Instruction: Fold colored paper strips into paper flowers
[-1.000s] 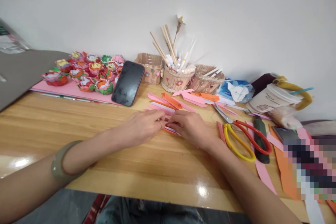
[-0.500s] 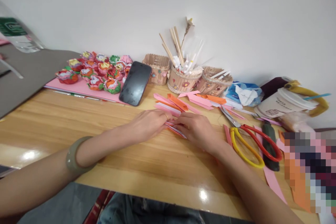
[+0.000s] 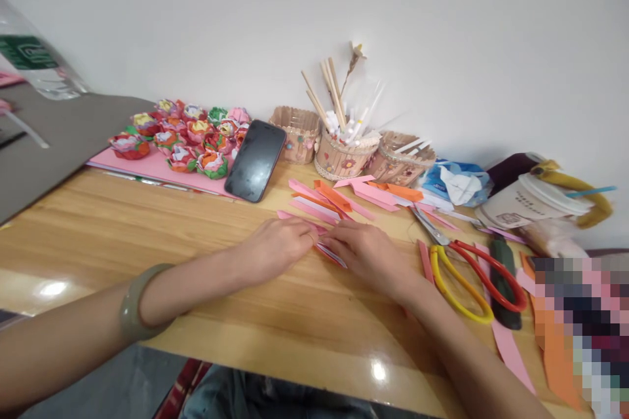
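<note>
Near the middle of the wooden table (image 3: 206, 222), my left hand (image 3: 280, 245) and my right hand (image 3: 366, 252) meet with fingertips pinched on thin folded paper strips (image 3: 330, 254). A pink end pokes out above my left hand, and a white and dark striped part shows under my right fingers. My fingers hide the rest of the strips. Just beyond lie more folded strips in pink (image 3: 314, 211) and orange (image 3: 335, 196).
A black phone (image 3: 255, 160) leans by several paper flowers (image 3: 181, 134). Three decorated baskets (image 3: 346, 157) stand against the wall. Scissors (image 3: 472, 275), a dark green tool (image 3: 504, 281), a tissue pack (image 3: 455, 183) and a lidded cup (image 3: 533, 203) are at right.
The view has shifted slightly. My hands stay together on the strips, and a pink paper end now shows above my left hand.
</note>
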Demonstrator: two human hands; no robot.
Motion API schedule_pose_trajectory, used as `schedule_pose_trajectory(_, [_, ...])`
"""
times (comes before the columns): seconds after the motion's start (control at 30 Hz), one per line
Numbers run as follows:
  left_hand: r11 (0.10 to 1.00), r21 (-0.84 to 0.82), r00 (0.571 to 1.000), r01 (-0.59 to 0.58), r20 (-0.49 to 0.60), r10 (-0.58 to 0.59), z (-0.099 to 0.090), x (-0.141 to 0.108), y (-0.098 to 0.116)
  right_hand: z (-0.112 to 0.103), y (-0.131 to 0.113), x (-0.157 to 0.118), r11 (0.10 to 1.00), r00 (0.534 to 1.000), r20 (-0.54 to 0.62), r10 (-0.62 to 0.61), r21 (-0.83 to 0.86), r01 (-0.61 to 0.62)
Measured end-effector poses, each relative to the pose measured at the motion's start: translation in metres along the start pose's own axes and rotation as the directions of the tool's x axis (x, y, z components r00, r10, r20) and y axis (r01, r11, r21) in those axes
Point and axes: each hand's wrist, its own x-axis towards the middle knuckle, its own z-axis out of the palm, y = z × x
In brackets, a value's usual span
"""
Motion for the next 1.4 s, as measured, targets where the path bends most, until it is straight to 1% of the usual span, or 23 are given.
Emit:
schedule_pose_trajectory(0.07, [1.0,0.015,0.999,-0.024,-0.025,0.024,0.001,-0.002,0.0,-0.002,-0.006,-0.001,0.999,0.999,0.032,0.009,-0.037,-0.008])
schedule_pose_trajectory(0.13, [0.999,0.022,0.998,-0.04,-0.056,0.041,0.003,-0.005,0.0,-0.003,-0.012,-0.002,0.994,0.999,0.049,0.009,-0.108,-0.003])
schedule_pose_trajectory(0.3, [0.999,-0.003,0.988,-0.044,-0.149,0.044,0.008,-0.016,0.0,0.005,-0.025,-0.006,0.953,0.999,0.031,-0.013,-0.303,0.022])
schedule_pose_trajectory(0.47, [0.999,-0.051,0.986,-0.008,-0.166,-0.001,0.005,-0.022,0.001,0.017,-0.029,-0.009,0.9,0.993,-0.078,-0.089,-0.433,0.047])
schedule_pose_trajectory(0.53, [0.996,-0.091,0.986,-0.004,-0.168,-0.011,0.002,-0.022,0.001,0.021,-0.03,-0.01,0.889,0.984,-0.127,-0.124,-0.456,0.053])
schedule_pose_trajectory(0.6, [0.989,-0.146,0.988,0.032,-0.146,-0.054,0.001,-0.021,0.002,0.025,-0.03,-0.011,0.898,0.978,-0.166,-0.129,-0.437,0.044])
schedule_pose_trajectory(0.63, [0.982,-0.176,0.988,0.071,-0.124,-0.094,0.0,-0.021,0.002,0.026,-0.029,-0.011,0.908,0.975,-0.186,-0.122,-0.418,0.034])
schedule_pose_trajectory(0.73, [0.95,-0.212,0.971,0.229,-0.021,-0.239,0.0,-0.019,0.003,0.031,-0.029,-0.013,0.925,0.965,-0.235,-0.118,-0.378,0.021])
schedule_pose_trajectory(0.83, [0.931,-0.141,0.94,0.337,0.108,-0.324,0.002,-0.02,0.009,0.036,-0.028,-0.013,0.912,0.941,-0.285,-0.184,-0.406,0.055])
schedule_pose_trajectory(0.87, [0.923,-0.12,0.928,0.366,0.126,-0.351,0.003,-0.021,0.011,0.038,-0.028,-0.013,0.903,0.929,-0.306,-0.211,-0.424,0.066])
schedule_pose_trajectory(0.9, [0.926,-0.097,0.928,0.364,0.127,-0.351,0.005,-0.022,0.014,0.04,-0.028,-0.014,0.893,0.915,-0.328,-0.237,-0.444,0.072])
schedule_pose_trajectory(0.93, [0.928,-0.081,0.929,0.364,0.097,-0.357,0.007,-0.023,0.017,0.042,-0.028,-0.014,0.88,0.901,-0.348,-0.261,-0.469,0.074])
schedule_pose_trajectory(1.03, [0.957,0.005,0.957,0.291,0.013,-0.291,0.013,-0.026,0.023,0.047,-0.028,-0.016,0.834,0.877,-0.362,-0.316,-0.547,0.075])
schedule_pose_trajectory(1.1, [0.966,0.062,0.968,0.251,-0.02,-0.25,0.015,-0.028,0.024,0.05,-0.028,-0.017,0.805,0.888,-0.328,-0.323,-0.589,0.076])
schedule_pose_trajectory(1.2, [0.968,0.084,0.972,0.235,-0.014,-0.235,0.017,-0.029,0.021,0.051,-0.029,-0.018,0.795,0.919,-0.272,-0.286,-0.602,0.069])
schedule_pose_trajectory(1.3, [0.949,0.12,0.956,0.292,-0.015,-0.292,0.017,-0.032,0.016,0.051,-0.031,-0.019,0.809,0.935,-0.267,-0.233,-0.587,0.034])
schedule_pose_trajectory(1.4, [0.9,0.225,0.927,0.373,-0.048,-0.373,0.014,-0.038,0.014,0.05,-0.034,-0.019,0.823,0.934,-0.302,-0.191,-0.568,-0.015])
